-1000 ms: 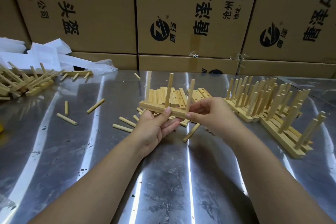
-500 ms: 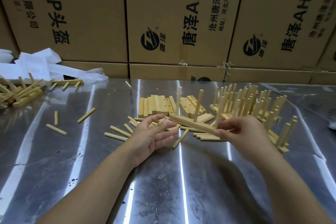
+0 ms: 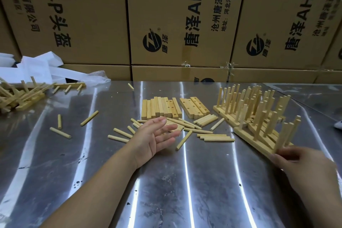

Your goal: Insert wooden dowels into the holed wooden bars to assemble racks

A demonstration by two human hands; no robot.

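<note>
Broadly, cardboard boxes (image 3: 88, 15) wall off the far edge of the steel table (image 3: 185, 190), and open steel fills the frame's lower half. Finished racks (image 3: 240, 105) stand at right centre. The blurred right hand (image 3: 303, 164) pinches the near end of the nearest rack (image 3: 255, 139). The left hand (image 3: 157, 135) hovers flat, fingers straight, holding nothing, over loose dowels (image 3: 212, 138). Holed bars (image 3: 161, 107) lie stacked behind it.

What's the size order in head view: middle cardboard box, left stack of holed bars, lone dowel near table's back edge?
1. middle cardboard box
2. left stack of holed bars
3. lone dowel
Box is farthest yet largest; order is safe.
</note>
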